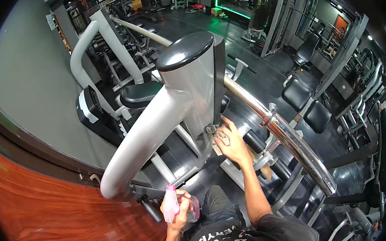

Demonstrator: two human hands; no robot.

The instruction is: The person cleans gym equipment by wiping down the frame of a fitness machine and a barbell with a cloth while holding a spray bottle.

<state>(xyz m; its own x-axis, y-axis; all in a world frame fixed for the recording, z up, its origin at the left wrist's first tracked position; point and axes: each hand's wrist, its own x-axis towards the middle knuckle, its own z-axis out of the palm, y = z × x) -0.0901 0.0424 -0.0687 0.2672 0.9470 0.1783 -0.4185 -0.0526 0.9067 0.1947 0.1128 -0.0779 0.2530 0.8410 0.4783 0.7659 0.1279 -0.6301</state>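
- Right hand: bent fingers grasp a rag against the grey upright.
- Left hand: fingers wrapped round a spray bottle, nearer than the upright.

"What sort of place is this?"

"A gym, by the look of it. A big grey exercise machine stands in the middle, with a thick chrome bar sloping off to the right and a black padded seat behind the frame."

"Not just somebody's spare room?"

"I doubt it: more metal-framed machines crowd the right side, near 2 black pads."

"And the room itself?"

"A dark, smooth floor, plus a green light strip glowing at the far end."
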